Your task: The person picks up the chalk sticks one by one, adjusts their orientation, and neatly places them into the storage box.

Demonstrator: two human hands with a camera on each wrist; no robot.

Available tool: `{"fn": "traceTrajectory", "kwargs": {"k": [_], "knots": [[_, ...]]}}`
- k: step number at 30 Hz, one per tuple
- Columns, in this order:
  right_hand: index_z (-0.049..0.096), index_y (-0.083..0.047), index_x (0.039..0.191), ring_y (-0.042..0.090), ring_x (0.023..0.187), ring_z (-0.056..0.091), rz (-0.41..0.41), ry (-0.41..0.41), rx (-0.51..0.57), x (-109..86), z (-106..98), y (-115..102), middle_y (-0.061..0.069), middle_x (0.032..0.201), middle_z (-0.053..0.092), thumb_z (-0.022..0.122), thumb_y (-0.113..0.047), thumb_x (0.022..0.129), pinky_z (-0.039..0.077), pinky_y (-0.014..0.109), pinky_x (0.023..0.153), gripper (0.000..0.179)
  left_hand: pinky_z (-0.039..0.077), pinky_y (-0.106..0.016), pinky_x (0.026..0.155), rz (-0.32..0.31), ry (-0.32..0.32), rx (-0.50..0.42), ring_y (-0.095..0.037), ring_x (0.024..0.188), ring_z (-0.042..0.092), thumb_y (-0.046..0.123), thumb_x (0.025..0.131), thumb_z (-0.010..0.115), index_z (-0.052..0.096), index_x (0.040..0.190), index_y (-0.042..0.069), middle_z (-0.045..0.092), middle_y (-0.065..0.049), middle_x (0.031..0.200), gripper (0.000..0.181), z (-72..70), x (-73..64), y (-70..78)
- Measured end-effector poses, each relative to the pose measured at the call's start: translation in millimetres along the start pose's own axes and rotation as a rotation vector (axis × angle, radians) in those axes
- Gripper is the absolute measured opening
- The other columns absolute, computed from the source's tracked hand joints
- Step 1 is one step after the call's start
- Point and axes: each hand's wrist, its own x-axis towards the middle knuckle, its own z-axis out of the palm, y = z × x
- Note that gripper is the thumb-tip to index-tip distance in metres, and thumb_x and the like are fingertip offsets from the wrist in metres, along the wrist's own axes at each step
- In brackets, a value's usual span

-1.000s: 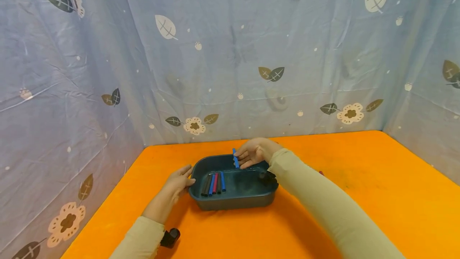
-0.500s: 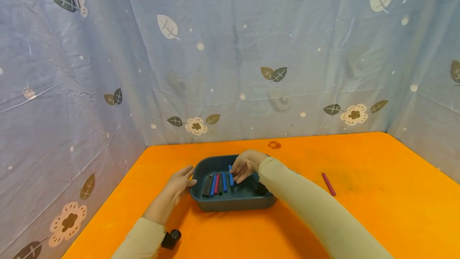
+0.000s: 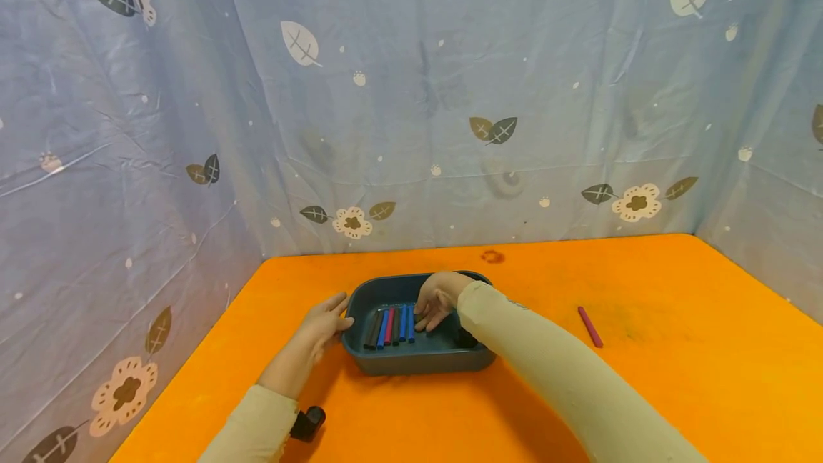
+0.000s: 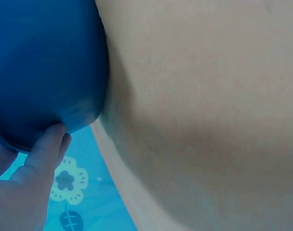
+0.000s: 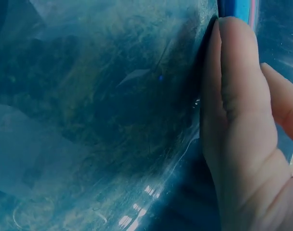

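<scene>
A dark blue-grey plastic basin (image 3: 421, 364) stands on the orange table. My left hand (image 3: 321, 324) grips its left end, thumb over the rim and fingers outside; the left wrist view shows the same hold on the basin wall (image 4: 50, 72). Inside, slim sticks lie side by side: dark ones, a magenta stick (image 3: 389, 327) and blue ones. At the row's right end lies a blue stick (image 3: 411, 325). My right hand (image 3: 439, 300) reaches into the basin beside it. In the right wrist view, nearly straight fingertips (image 5: 235, 36) touch a blue stick (image 5: 237, 8).
A dark red stick (image 3: 590, 327) lies on the table right of the basin. A black camera mount (image 3: 307, 424) sits at my left wrist. Patterned curtains (image 3: 411, 127) enclose the table at the back and sides.
My right hand has lowered a blue stick into the basin and laid it at the right end of the row. The left hand keeps its hold on the rim.
</scene>
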Motion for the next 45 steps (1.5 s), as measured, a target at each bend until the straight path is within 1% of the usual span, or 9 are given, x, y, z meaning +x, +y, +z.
{"fn": "traceTrajectory", "kwargs": {"k": [3, 9, 15, 23, 29, 36, 38, 41, 45], "knots": [[0.042, 0.016, 0.137, 0.038, 0.12, 0.054, 0.013, -0.01, -0.001, 0.6, 1, -1, 0.032, 0.138, 0.046, 0.049, 0.006, 0.098, 0.048, 0.041, 0.093, 0.041, 0.043, -0.042, 0.097, -0.004, 0.005, -0.002, -0.039, 0.134, 0.037, -0.01, 0.098, 0.044, 0.014, 0.153, -0.006, 0.018, -0.025, 0.156, 0.063, -0.2, 0.2, -0.5], [0.042, 0.015, 0.137, 0.037, 0.12, 0.055, 0.026, -0.023, 0.003, 1.0, 2, -1, 0.031, 0.137, 0.048, 0.05, 0.004, 0.098, 0.049, 0.04, 0.093, 0.041, 0.047, -0.032, 0.085, -0.006, 0.0, 0.008, -0.035, 0.127, 0.043, -0.008, 0.099, 0.045, 0.014, 0.153, -0.006, 0.018, -0.025, 0.156, 0.062, -0.9, -0.3, -0.6], [0.048, 0.016, 0.132, 0.038, 0.117, 0.057, -0.035, 0.014, 0.029, -5.9, -3, -2, 0.033, 0.132, 0.052, 0.051, 0.005, 0.098, 0.05, 0.04, 0.091, 0.037, 0.047, -0.031, 0.084, -0.005, -0.007, 0.013, -0.036, 0.127, 0.042, -0.008, 0.099, 0.044, 0.012, 0.153, -0.006, 0.016, -0.025, 0.157, 0.063, -1.5, -0.9, 0.4], [0.041, 0.017, 0.137, 0.04, 0.124, 0.05, -0.135, -0.004, 0.124, -33.0, -25, -7, 0.033, 0.14, 0.043, 0.049, 0.005, 0.099, 0.045, 0.041, 0.097, 0.041, 0.049, -0.029, 0.083, -0.006, -0.004, 0.013, -0.038, 0.129, 0.041, -0.009, 0.098, 0.044, 0.012, 0.152, -0.007, 0.016, -0.026, 0.156, 0.063, -0.6, -1.9, 1.7], [0.033, 0.012, 0.144, 0.037, 0.13, 0.045, -0.189, -0.038, 0.119, -56.1, -50, -9, 0.029, 0.143, 0.042, 0.046, 0.0, 0.101, 0.047, 0.038, 0.097, 0.046, 0.049, -0.023, 0.075, -0.009, -0.002, 0.016, -0.037, 0.127, 0.043, -0.009, 0.098, 0.044, 0.012, 0.152, -0.007, 0.016, -0.026, 0.156, 0.063, -0.2, -2.0, 1.4], [0.026, 0.011, 0.148, 0.037, 0.132, 0.043, -0.248, -0.055, 0.133, -74.2, -73, -1, 0.03, 0.146, 0.037, 0.045, -0.002, 0.102, 0.049, 0.035, 0.093, 0.051, 0.049, -0.03, 0.085, -0.015, -0.001, 0.023, -0.037, 0.129, 0.042, -0.008, 0.099, 0.045, 0.013, 0.153, -0.006, 0.017, -0.025, 0.157, 0.063, -0.8, -0.9, 1.3], [0.024, 0.012, 0.148, 0.036, 0.128, 0.047, -0.27, -0.06, 0.112, -78.5, -78, 4, 0.031, 0.146, 0.037, 0.045, -0.003, 0.102, 0.05, 0.034, 0.092, 0.053, 0.048, -0.029, 0.083, -0.016, -0.002, 0.026, -0.037, 0.127, 0.043, -0.007, 0.099, 0.045, 0.013, 0.153, -0.005, 0.016, -0.025, 0.157, 0.063, -0.7, -1.0, 1.5], [0.026, 0.014, 0.146, 0.03, 0.111, 0.059, -0.299, -0.053, 0.094, -84.1, -87, 13, 0.031, 0.142, 0.042, 0.046, -0.004, 0.102, 0.052, 0.033, 0.089, 0.052, 0.048, -0.026, 0.078, -0.012, -0.004, 0.023, -0.036, 0.125, 0.045, -0.008, 0.099, 0.045, 0.013, 0.153, -0.005, 0.016, -0.026, 0.157, 0.063, -0.8, -1.1, 1.0], [0.033, 0.014, 0.142, 0.019, 0.09, 0.064, -0.317, -0.041, 0.092, -92.5, -97, 24, 0.022, 0.118, 0.06, 0.047, -0.006, 0.102, 0.052, 0.032, 0.087, 0.047, 0.047, -0.025, 0.076, -0.007, -0.004, 0.012, -0.033, 0.12, 0.048, -0.008, 0.098, 0.045, 0.013, 0.153, -0.005, 0.016, -0.026, 0.156, 0.063, -1.7, -2.4, 0.1]]}}
